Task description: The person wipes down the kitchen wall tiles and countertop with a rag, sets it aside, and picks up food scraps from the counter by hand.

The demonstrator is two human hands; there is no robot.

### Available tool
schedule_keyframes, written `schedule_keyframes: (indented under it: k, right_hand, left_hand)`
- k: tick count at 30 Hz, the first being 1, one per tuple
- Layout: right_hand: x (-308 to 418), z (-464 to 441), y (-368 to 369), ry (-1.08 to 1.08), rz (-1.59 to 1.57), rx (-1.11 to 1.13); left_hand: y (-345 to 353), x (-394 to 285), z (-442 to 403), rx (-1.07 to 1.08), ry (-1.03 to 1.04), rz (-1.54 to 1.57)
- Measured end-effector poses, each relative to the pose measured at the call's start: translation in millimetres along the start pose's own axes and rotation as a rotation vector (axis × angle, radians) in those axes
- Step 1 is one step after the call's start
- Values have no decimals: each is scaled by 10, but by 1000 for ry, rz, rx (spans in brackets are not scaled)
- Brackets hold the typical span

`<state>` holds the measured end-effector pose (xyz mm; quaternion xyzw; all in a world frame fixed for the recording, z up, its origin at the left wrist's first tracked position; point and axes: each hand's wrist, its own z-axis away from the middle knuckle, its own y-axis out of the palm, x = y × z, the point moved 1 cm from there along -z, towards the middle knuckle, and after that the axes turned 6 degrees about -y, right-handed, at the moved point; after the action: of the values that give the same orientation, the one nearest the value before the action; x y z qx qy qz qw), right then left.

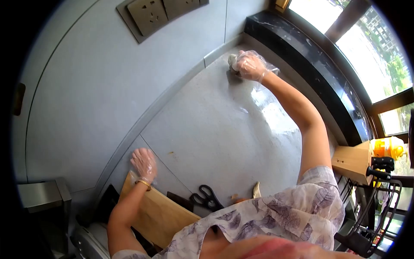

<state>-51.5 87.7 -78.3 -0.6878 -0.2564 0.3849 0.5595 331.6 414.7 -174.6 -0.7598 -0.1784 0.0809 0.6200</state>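
Observation:
My right hand [250, 67], in a clear plastic glove, reaches to the far corner of the grey countertop [202, 116]. Its fingers are closed around a crumpled greyish cloth [233, 61] pressed on the surface, mostly hidden by the hand. A wet, shiny patch lies near that forearm. My left hand [144, 164], also gloved, rests flat with its fingers stretched out near the wall edge of the counter. Just below it is a wooden board [161, 209]. Black-handled scissors [206, 197] lie between the board and my body.
A knife block [353, 163] and a black rack [375, 216] stand at the right. A black stone sill [302, 52] runs under the window. Wall sockets [151, 17] are above. A dried peel-like piece [256, 190] lies near my shirt, and a small brown crumb [171, 153] mid-counter.

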Motion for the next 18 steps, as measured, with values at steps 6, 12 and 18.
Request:
schedule_keyframes:
  k: [6,12,18]
  right_hand:
    - [-632,-286,139,-20,550,-85]
    - [-1272,-696,634,300,681,19]
    - [-694,713,3,450,420,-225]
  left_hand:
    - [79,62,-11,5,10,-14]
    - [69,64,-15,25,58,14]
    - [159,137,-31,81,28,-74]
